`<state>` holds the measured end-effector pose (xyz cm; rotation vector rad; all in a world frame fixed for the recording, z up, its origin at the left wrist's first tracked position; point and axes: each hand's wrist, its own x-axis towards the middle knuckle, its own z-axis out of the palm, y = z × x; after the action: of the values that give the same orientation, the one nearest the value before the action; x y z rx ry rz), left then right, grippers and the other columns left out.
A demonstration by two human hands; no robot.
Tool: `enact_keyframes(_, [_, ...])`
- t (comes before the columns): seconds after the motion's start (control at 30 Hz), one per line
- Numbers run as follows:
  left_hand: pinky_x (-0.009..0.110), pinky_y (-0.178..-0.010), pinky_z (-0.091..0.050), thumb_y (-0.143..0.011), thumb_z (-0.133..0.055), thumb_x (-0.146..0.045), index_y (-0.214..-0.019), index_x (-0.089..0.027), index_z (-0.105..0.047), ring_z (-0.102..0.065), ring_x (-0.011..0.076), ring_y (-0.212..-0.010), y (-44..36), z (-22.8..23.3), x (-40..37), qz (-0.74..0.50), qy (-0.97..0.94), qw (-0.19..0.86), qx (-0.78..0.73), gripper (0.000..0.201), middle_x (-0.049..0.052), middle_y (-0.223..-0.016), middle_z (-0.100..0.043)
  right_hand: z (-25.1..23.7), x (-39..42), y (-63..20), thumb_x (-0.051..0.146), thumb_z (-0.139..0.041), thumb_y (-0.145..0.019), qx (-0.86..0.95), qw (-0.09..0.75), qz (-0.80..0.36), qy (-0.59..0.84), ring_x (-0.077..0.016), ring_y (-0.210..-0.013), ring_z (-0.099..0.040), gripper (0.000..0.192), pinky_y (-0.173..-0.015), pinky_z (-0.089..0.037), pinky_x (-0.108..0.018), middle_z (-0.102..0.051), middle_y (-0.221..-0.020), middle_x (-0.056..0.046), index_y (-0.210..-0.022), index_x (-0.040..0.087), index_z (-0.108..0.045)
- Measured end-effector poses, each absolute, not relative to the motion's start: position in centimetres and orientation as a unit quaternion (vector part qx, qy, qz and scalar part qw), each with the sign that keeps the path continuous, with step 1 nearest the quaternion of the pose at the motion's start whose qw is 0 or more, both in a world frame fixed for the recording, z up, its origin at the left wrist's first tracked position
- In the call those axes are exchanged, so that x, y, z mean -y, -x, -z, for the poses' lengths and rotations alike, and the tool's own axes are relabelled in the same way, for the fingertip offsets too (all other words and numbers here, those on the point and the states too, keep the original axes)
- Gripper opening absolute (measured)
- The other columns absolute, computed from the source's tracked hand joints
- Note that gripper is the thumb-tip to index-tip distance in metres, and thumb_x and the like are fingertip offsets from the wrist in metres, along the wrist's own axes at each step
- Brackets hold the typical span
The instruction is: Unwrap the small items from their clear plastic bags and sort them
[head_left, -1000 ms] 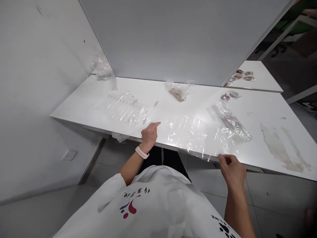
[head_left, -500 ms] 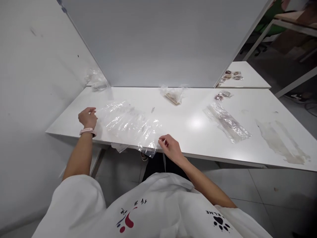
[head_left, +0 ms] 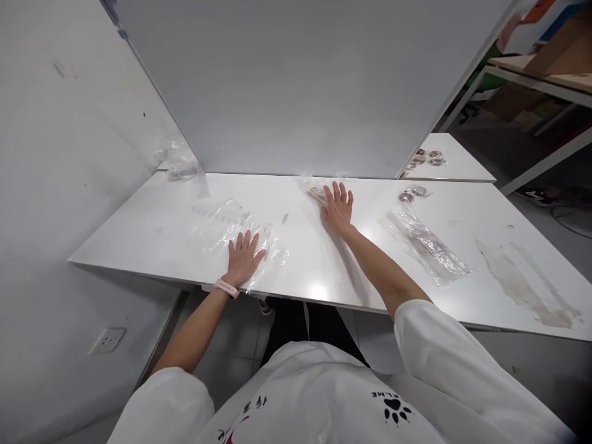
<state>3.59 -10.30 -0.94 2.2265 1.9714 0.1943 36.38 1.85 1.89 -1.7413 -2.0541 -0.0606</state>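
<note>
My left hand [head_left: 243,258] lies flat with fingers spread on the clear plastic bags [head_left: 215,228], which are fanned out near the table's front edge. Farther back, my right hand [head_left: 338,208] is over the right side of a small clear bag with thin beige pieces in it [head_left: 316,193]. Its fingers are stretched apart; they partly cover that bag, and I cannot tell how firmly they touch it. Nothing shows gripped in either hand.
A grey panel [head_left: 300,86] stands upright along the back of the white table [head_left: 134,228]. To the right lie a long clear plastic package [head_left: 423,243] and small wrapped brownish round items [head_left: 407,197]. Crumpled plastic [head_left: 179,161] sits at the back left by the wall.
My left hand has moved right from the bags' left side onto them and flattened. My right hand has left the front edge, reaching forward to the small bag. The fanned bags have shifted.
</note>
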Motion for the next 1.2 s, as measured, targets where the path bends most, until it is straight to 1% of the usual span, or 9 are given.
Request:
enact_keyframes(0.13, [0.063,-0.122,-0.005,-0.1,-0.025,-0.061,-0.16,-0.023,-0.027,-0.005,0.0351,-0.156,-2.8,1.0,8.9,-0.055,-0.728,0.071,-0.679,0.071,0.01,-0.169,-0.014,-1.9,-1.7,-38.5,0.02,-0.034,-0.101,0.745,0.159,-0.035,0.647,-0.0251,-0.12,-0.049,0.039,-0.095,-0.042,-0.038,-0.056,-0.128,-0.019,-0.134,0.009,-0.053])
enact_keyframes(0.33, [0.068,-0.12,-0.01,-0.098,-0.037,-0.054,-0.155,-0.019,-0.038,-0.011,0.0402,-0.154,-2.1,-0.6,7.0,-0.072,-0.703,0.09,-0.702,0.067,0.014,-0.166,-0.021,-0.1,10.3,-38.7,0.032,-0.043,-0.101,0.751,0.167,-0.027,0.638,-0.0215,-0.09,-0.055,0.032,-0.078,-0.043,-0.034,-0.061,-0.111,-0.014,-0.122,0.015,-0.061])
enact_keyframes(0.47, [0.073,-0.116,-0.015,-0.089,-0.061,-0.037,-0.135,-0.011,-0.058,-0.02,0.0455,-0.151,-5.5,-3.0,8.1,-0.143,-0.71,0.094,-0.683,0.053,0.021,-0.16,-0.035,-0.4,18.9,-39.4,0.047,-0.054,-0.096,0.742,0.281,0.041,0.607,-0.0313,-0.113,-0.054,0.04,-0.095,-0.038,-0.046,-0.061,-0.124,-0.015,-0.128,0.024,-0.061])
enact_keyframes(0.6, [0.048,-0.12,-0.033,-0.094,-0.055,-0.028,-0.119,-0.018,-0.065,-0.043,0.026,-0.141,-12.7,-4.9,11.1,-0.231,-0.775,0.094,-0.581,0.029,0.01,-0.145,-0.056,-1.0,20.8,-42.0,0.061,-0.054,-0.091,0.626,0.36,0.06,0.689,-0.0387,-0.138,-0.035,0.068,-0.108,-0.026,-0.057,-0.04,-0.151,-0.02,-0.146,0.022,-0.045])
enact_keyframes(0.7, [0.04,-0.115,-0.043,-0.094,-0.047,-0.018,-0.123,-0.022,-0.062,-0.049,0.0203,-0.135,-18.2,-5.4,13.3,-0.262,-0.802,0.146,-0.516,0.032,0.005,-0.142,-0.058,-1.0,19.3,-44.0,0.067,-0.057,-0.084,0.573,0.351,-0.046,0.74,-0.0411,-0.131,-0.04,0.084,-0.106,-0.024,-0.064,-0.052,-0.139,-0.022,-0.149,0.017,-0.038])
enact_keyframes(0.8, [0.04,-0.104,-0.051,-0.092,-0.045,-0.013,-0.123,-0.02,-0.062,-0.054,0.0224,-0.13,-21.2,-5.0,14.7,-0.309,-0.779,0.232,-0.494,0.036,0.008,-0.137,-0.061,-1.7,19.4,-44.5,0.055,-0.059,-0.087,0.579,0.362,-0.15,0.715,-0.0343,-0.108,-0.055,0.054,-0.101,-0.032,-0.059,-0.069,-0.101,-0.012,-0.129,0.021,-0.06])
enact_keyframes(0.9, [0.036,-0.091,-0.057,-0.094,-0.048,-0.023,-0.12,-0.021,-0.063,-0.062,0.0219,-0.115,-21.6,-3.7,15.8,-0.344,-0.705,0.32,-0.532,0.03,0.008,-0.128,-0.066,-3.0,22.4,-43.2,0.039,-0.054,-0.094,0.642,0.421,-0.127,0.628,-0.0278,-0.097,-0.058,0.022,-0.095,-0.04,-0.049,-0.069,-0.088,-0.006,-0.099,0.027,-0.071])
enact_keyframes(1.1, [0.031,-0.077,-0.06,-0.094,-0.055,-0.037,-0.11,-0.017,-0.064,-0.066,0.0188,-0.096,-19.8,-0.6,18.0,-0.391,-0.545,0.468,-0.576,0.027,0.01,-0.112,-0.068,-1.8,29.6,-39.8,0.019,-0.055,-0.093,0.802,0.346,-0.156,0.461,-0.03,-0.133,-0.048,0.019,-0.107,-0.037,-0.052,-0.063,-0.135,-0.004,-0.091,0.027,-0.073])
enact_keyframes(1.2, [0.03,-0.077,-0.059,-0.094,-0.056,-0.036,-0.116,-0.019,-0.063,-0.066,0.0174,-0.096,-19.3,-0.4,18.7,-0.398,-0.542,0.463,-0.577,0.029,0.01,-0.118,-0.065,-0.9,31.0,-39.9,0.029,-0.064,-0.092,0.826,0.273,-0.253,0.424,-0.0325,-0.136,-0.048,0.011,-0.112,-0.033,-0.058,-0.065,-0.135,-0.004,-0.096,0.029,-0.074])
